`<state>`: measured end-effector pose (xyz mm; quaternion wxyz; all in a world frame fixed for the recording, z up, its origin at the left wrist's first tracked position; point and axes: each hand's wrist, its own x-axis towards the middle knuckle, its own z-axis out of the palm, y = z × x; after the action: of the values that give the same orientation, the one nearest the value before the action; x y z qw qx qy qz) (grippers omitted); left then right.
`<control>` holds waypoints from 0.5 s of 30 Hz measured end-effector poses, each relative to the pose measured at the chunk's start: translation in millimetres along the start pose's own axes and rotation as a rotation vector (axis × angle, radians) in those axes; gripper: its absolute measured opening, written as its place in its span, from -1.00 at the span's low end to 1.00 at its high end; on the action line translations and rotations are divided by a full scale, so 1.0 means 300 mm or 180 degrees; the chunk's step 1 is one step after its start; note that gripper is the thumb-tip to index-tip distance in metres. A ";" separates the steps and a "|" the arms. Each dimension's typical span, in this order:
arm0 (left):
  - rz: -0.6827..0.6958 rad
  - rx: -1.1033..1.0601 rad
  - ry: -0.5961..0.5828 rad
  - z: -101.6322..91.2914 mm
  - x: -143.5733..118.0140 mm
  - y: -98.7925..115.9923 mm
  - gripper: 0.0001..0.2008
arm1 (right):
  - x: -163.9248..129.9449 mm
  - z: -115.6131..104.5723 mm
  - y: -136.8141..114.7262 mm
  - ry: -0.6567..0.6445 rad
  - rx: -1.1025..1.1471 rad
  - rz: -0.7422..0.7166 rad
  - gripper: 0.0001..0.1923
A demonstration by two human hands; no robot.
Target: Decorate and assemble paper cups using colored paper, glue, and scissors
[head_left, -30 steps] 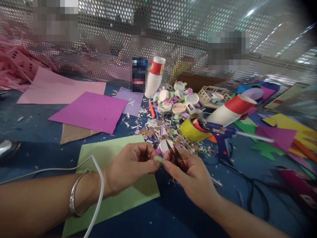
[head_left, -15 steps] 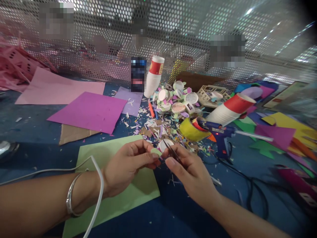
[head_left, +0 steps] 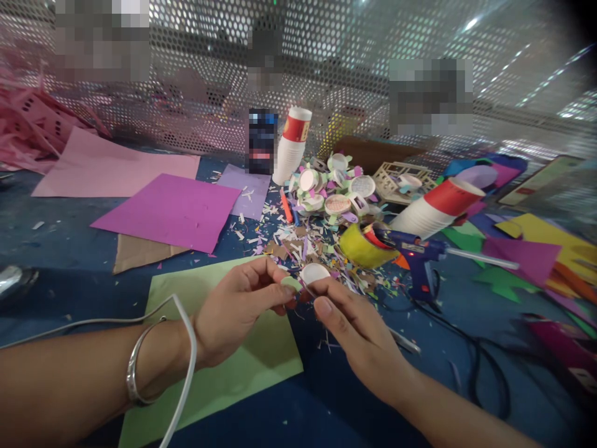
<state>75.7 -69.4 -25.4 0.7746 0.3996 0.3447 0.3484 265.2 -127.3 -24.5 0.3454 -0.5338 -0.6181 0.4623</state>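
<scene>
My left hand (head_left: 237,311) pinches a small pale green paper piece (head_left: 291,284) between thumb and fingertips, above the edge of a light green sheet (head_left: 209,373). My right hand (head_left: 354,330) is just right of it, closed around small dark scissors (head_left: 306,290). Only their thin tip shows, touching the green piece. A white round disc (head_left: 314,272) lies on the table just behind the fingertips. A silver bangle (head_left: 135,367) is on my left wrist, and a white cable (head_left: 184,354) crosses that forearm.
A heap of paper scraps and small round cup pieces (head_left: 326,199) lies ahead. A yellow tape roll (head_left: 364,246), a blue glue gun (head_left: 420,255) with its black cord, and paper cup stacks (head_left: 291,143) (head_left: 438,202) are to the right. A purple sheet (head_left: 172,208) and a pink sheet (head_left: 112,168) lie left, before a perforated metal screen (head_left: 186,74).
The scissors pointed up with blades apart a second ago. My right hand has since turned and lowered them to the green piece, so they are mostly hidden. My left hand rose slightly.
</scene>
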 end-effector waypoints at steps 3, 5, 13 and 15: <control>0.0029 0.0049 0.0000 0.003 0.001 0.002 -0.76 | 0.003 0.002 -0.003 -0.0072 0.0058 0.0049 -0.66; 0.0039 0.0061 -0.0026 0.004 0.002 0.001 -0.77 | 0.005 0.003 -0.005 -0.0093 0.0060 0.0041 -0.66; 0.0095 0.0060 -0.0319 -0.010 -0.003 -0.025 -0.81 | 0.007 0.000 -0.006 -0.0199 0.0045 -0.0120 -0.68; 0.0083 0.0046 -0.0346 -0.010 -0.004 -0.028 -0.79 | 0.008 -0.002 -0.006 -0.0179 -0.0040 -0.0130 -0.67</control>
<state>74.9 -72.8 -33.7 0.7848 0.4280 0.2994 0.3337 264.8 -124.9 -22.9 0.3339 -0.5100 -0.6413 0.4660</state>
